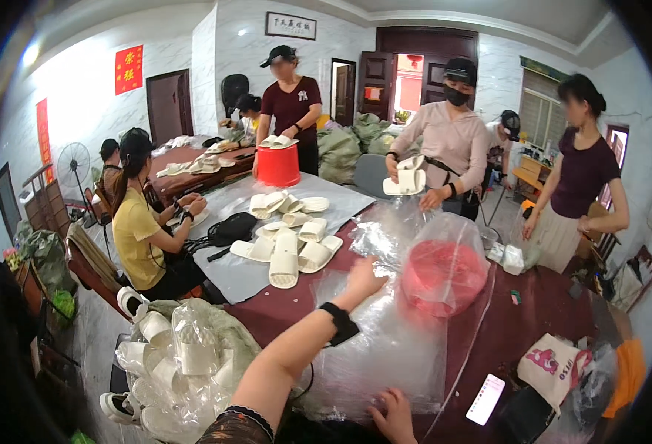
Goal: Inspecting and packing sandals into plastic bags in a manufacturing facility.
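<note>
My left hand (367, 280) reaches across the table with a black band on its wrist. Its fingers look closed on the edge of a clear plastic bag (378, 235), though they are partly blurred. Flat clear plastic bags (381, 355) lie in a stack below that hand. At the near edge of the stack rests my right hand (394, 416), fingers apart and holding nothing. Just beyond my left hand stands a round red object (444, 277), blurred, wrapped in clear plastic. White slippers (285, 255) are piled to the left of it.
Bagged white slippers (170, 362) fill a sack at lower left. A phone (485, 399) and a printed pouch (552, 366) lie at right. Across the table one person (444, 140) holds slippers; another stands by a red stool (278, 164). More people sit left and stand right.
</note>
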The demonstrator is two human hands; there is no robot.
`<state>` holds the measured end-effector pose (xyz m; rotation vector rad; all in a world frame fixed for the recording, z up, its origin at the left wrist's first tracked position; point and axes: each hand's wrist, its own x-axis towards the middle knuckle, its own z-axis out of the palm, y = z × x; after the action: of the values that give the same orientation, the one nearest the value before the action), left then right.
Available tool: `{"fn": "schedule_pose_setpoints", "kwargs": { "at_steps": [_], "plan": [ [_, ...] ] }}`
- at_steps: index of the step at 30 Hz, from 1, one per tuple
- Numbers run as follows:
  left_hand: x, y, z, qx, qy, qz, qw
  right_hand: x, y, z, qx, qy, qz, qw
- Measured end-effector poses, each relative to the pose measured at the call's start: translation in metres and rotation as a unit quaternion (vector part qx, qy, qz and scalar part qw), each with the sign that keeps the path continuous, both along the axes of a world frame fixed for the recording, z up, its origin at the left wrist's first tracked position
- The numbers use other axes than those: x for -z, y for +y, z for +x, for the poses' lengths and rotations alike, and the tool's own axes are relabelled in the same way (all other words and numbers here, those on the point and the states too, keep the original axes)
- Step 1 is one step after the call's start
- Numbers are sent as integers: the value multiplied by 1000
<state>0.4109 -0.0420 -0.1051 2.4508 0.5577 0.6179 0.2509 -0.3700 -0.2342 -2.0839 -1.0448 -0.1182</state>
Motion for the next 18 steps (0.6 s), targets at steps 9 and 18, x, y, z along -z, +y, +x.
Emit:
{"fn": "schedule_pose_setpoints", "kwargs": {
  "at_steps": [9, 18],
  "plan": [
    [85, 194, -73, -278, 153, 124, 940, -17, -19, 2, -21, 59, -112, 992],
    [82, 217, 13, -175, 219, 139, 950, -51, -5, 0, 23, 94, -134, 986]
  ]
}}
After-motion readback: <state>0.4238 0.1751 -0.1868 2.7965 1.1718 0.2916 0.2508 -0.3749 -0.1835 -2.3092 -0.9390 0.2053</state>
